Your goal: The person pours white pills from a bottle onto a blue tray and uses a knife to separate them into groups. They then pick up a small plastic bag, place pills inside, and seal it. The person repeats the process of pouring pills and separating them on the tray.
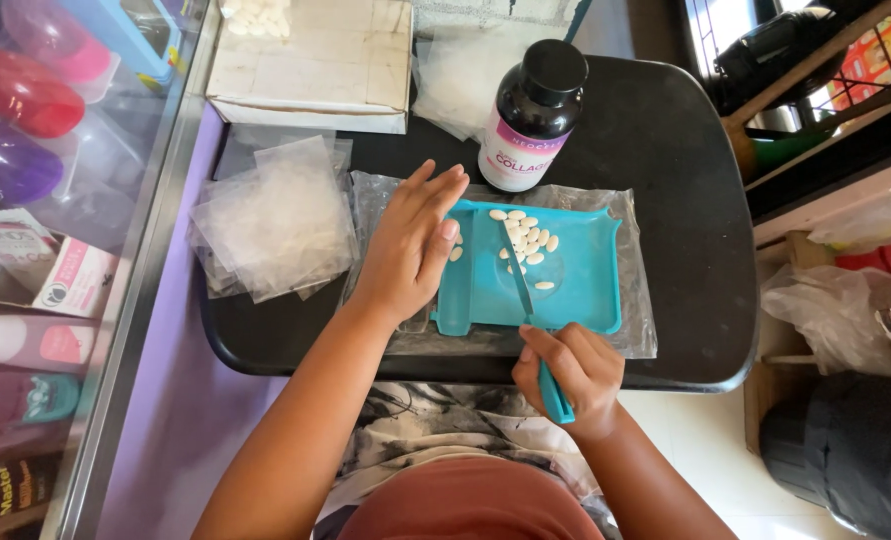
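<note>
Left edge of tray (565, 290) hidden under left hand (413, 245). Spatula (530, 310) handle buried in right hand (568, 370). Pill (530, 243) count unreadable, some covered. Box (310, 65) cut off at top of frame. Bag (840, 315) contents blurred at right edge.

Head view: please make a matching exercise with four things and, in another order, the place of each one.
1. white tablets
2. dark bottle
3. spatula
4. clear small bags

a. held in the right hand
b. on the turquoise tray
c. left of the left hand
d. standing behind the tray

Pairs: 1-b, 2-d, 3-a, 4-c
</note>
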